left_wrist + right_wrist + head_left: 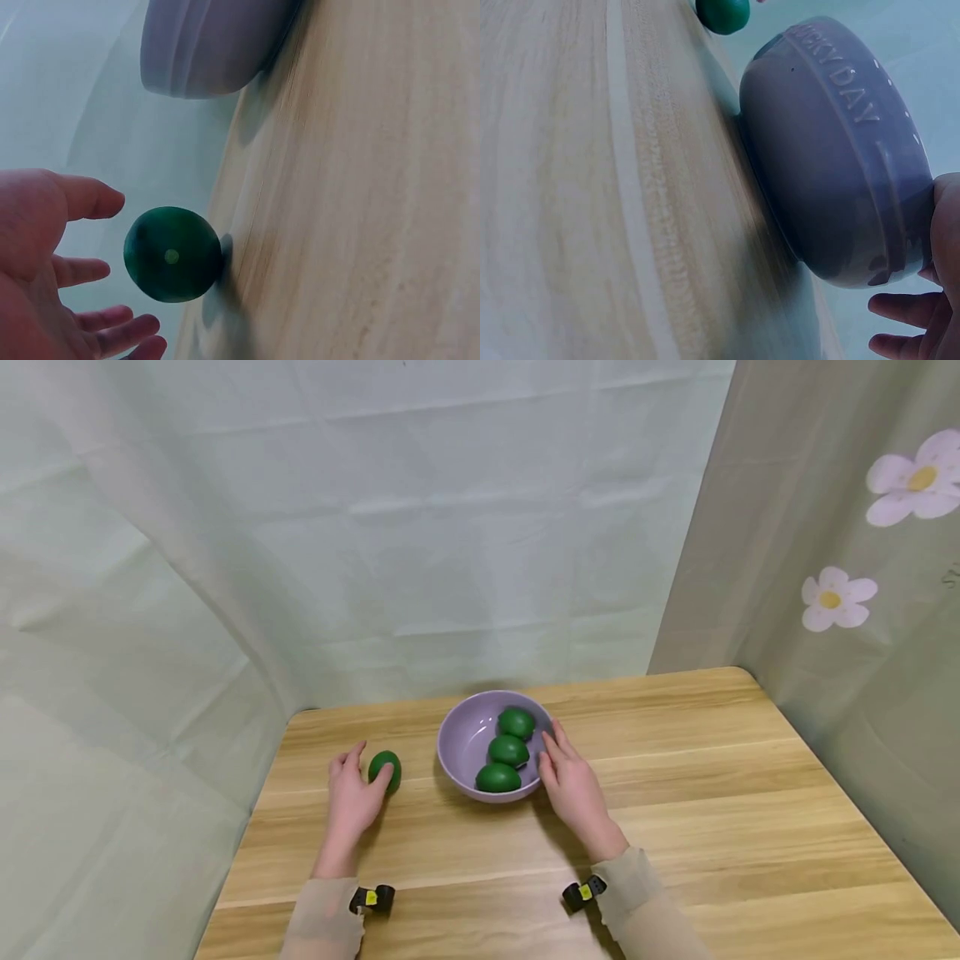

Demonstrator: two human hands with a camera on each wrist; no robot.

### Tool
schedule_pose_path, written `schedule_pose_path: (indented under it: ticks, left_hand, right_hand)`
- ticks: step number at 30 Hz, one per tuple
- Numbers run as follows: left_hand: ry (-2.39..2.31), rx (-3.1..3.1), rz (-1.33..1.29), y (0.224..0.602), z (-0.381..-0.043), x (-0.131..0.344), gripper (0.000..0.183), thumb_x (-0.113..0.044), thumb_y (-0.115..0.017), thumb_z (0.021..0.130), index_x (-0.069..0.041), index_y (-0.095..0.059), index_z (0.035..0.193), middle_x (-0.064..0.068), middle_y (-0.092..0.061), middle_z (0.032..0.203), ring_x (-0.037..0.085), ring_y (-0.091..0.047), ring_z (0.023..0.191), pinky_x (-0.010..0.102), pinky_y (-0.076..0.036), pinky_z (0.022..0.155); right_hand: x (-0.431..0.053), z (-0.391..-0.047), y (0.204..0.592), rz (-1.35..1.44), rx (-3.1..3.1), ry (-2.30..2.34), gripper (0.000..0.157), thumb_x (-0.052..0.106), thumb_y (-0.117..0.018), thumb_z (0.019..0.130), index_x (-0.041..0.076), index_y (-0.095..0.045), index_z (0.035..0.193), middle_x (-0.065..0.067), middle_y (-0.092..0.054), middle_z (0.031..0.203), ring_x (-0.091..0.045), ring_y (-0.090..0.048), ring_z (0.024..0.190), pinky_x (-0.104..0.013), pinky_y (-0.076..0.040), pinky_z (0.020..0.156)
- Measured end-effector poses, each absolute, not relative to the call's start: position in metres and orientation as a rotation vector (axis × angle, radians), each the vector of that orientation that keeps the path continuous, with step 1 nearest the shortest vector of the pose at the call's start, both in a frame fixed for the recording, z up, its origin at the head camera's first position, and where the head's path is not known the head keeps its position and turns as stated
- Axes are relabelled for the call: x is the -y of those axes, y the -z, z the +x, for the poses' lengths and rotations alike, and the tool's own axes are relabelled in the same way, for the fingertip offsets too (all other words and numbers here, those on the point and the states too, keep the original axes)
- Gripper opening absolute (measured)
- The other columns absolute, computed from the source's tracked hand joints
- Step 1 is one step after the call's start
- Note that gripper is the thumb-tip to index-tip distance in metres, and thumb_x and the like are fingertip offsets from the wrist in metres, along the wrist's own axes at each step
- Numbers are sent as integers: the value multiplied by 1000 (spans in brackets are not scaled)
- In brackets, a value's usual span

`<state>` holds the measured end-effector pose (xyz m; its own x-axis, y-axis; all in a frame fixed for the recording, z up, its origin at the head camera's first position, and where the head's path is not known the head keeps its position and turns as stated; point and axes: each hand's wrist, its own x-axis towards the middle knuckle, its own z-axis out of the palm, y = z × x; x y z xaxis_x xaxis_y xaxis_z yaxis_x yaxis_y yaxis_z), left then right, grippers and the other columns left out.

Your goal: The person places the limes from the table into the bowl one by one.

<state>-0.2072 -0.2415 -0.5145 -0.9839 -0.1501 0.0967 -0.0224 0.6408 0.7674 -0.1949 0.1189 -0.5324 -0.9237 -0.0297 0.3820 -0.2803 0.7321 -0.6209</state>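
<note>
My left hand (356,797) is beside a dark green, lime-shaped fruit (172,255) on the tabletop. Its thumb and fingers spread around the fruit's near side; the left wrist view shows a gap between them and the fruit. A light round spot marks the fruit's end. To the right stands a purple bowl (467,745) with three similar green fruits (508,750) lined up along its right side. Against the bowl's right rim rests my right hand (573,785), fingers fairly straight. Raised letters on the bowl's outer wall (817,157) appear in the right wrist view.
The light wooden table (720,810) extends well to the right of the bowl. Pale cloth (480,527) hangs behind the table and at its left; a curtain with flowers (828,600) hangs at the right. Each wrist wears a small black camera (372,898).
</note>
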Motion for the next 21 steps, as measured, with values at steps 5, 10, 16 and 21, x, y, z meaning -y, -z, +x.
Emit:
schedule_pose_path:
  ticks: [5,10,16,21]
  left_hand:
    - [1266,2747,171,517,-214,240,74,-28,-64,107,2,-30,165,37,-27,158,53,-39,140,69,-36,117]
    - [1293,2779,177,519,-218,239,74,-28,-64,107,3,-30,165,38,-27,159,55,-38,142,69,-36,118]
    - [1336,2795,170,518,-218,242,74,-27,-64,107,3,-29,165,39,-27,158,54,-36,143,68,-36,119]
    - [1327,2815,174,518,-219,241,75,-29,-66,106,3,-31,165,39,-30,155,53,-44,135,67,-45,111]
  right_hand:
    - [-120,-194,533,234,2586,-1002,47,21,-57,112,-1,-55,153,-16,-38,169,-36,-50,145,-52,-46,115]
    - [-119,-194,533,234,2579,-1006,46,21,-57,111,-1,-56,152,-17,-39,168,-36,-50,144,-52,-47,114]
    - [-118,-195,535,235,2585,-1005,47,21,-57,112,0,-55,153,-13,-36,170,-36,-49,145,-51,-46,115]
    - [-117,-196,535,242,2575,-1005,46,20,-57,111,0,-56,152,-15,-37,169,-36,-49,145,-51,-46,115]
